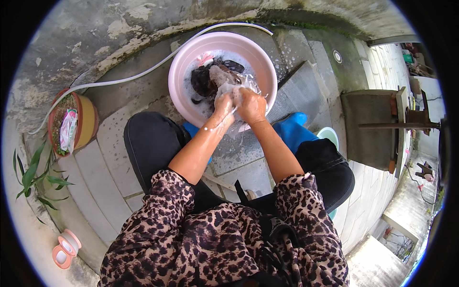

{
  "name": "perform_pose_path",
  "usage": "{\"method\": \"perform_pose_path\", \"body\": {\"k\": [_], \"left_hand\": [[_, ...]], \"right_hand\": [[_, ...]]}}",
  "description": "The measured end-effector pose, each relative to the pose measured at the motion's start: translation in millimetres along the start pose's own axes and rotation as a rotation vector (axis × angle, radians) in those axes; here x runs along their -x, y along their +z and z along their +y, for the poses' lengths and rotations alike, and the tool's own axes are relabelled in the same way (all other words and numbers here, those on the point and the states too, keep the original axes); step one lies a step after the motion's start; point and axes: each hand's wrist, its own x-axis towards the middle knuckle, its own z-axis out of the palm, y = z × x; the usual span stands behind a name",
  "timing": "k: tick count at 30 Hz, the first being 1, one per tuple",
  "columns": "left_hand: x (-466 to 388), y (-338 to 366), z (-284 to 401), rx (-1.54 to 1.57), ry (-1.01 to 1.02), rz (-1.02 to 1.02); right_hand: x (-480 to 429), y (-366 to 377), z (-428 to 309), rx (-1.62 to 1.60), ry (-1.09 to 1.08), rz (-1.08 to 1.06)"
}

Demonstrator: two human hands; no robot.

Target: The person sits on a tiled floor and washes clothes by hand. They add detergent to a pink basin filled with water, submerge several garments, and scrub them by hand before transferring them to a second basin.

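Both hands grip a wet, soapy white cloth [226, 88] over the near side of a pink plastic basin [175, 79]. My left hand [223, 103] is closed on the cloth, with suds along the wrist. Right against it, my right hand [254, 104] is curled around the same cloth, whose thin strands hang by the knuckles. Sudsy water [190, 95] fills the basin's bottom. Dark wet clothes [200, 81] lie in it beyond my hands, with a pink-and-white striped piece [205, 59] at the far side. The hands hide part of the cloth.
A white hose [150, 73] curves behind the basin, past a planter [88, 120] holding a plastic packet [69, 129]. At right are a ribbed grey slab [299, 94], a pale green tub [329, 134] and a block-like stand [369, 125]. My blue boots [291, 131] flank the basin.
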Motion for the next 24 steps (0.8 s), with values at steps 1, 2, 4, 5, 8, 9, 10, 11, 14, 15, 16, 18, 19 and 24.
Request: {"method": "perform_pose_path", "body": {"k": [1,2,4,5,8,9,10,11,14,15,16,18,19,24], "left_hand": [[19,67,-12,-0.102,0.011,0.277],[35,94,-15,0.025,-0.054,0.239],[28,87,-11,-0.008,-0.023,0.319],[28,80,-4,0.022,-0.042,0.297],[22,58,3,-0.134,-0.059,0.246],[20,34,6,-0.189,-0.081,0.214],[9,14,7,-0.396,-0.036,0.200],[-1,-8,10,-0.603,0.016,0.204],[13,24,-13,0.193,-0.063,0.177],[28,65,-23,-0.012,-0.097,0.400],[38,81,-24,-0.022,-0.086,0.421],[41,98,-14,0.002,-0.145,0.418],[43,106,1,0.119,-0.162,0.295],[47,120,65,0.334,-0.040,0.112]], "right_hand": [[-4,0,41,0.000,0.385,0.038],[-4,-8,75,-0.048,0.529,-0.043],[-9,-3,56,0.069,0.532,0.003],[-4,-1,42,0.088,0.513,-0.002],[20,6,2,-0.060,0.419,-0.013],[20,-1,-20,-0.117,0.413,-0.043],[16,0,-32,-0.133,0.366,-0.039],[13,3,-44,-0.154,0.314,-0.039],[4,16,-13,-0.051,0.373,0.032],[4,22,21,0.014,0.440,0.063],[0,22,45,-0.047,0.546,0.093],[-5,19,83,-0.284,0.781,0.091],[2,25,87,-0.603,0.811,0.119],[73,43,77,-1.337,0.724,-0.124]]}}
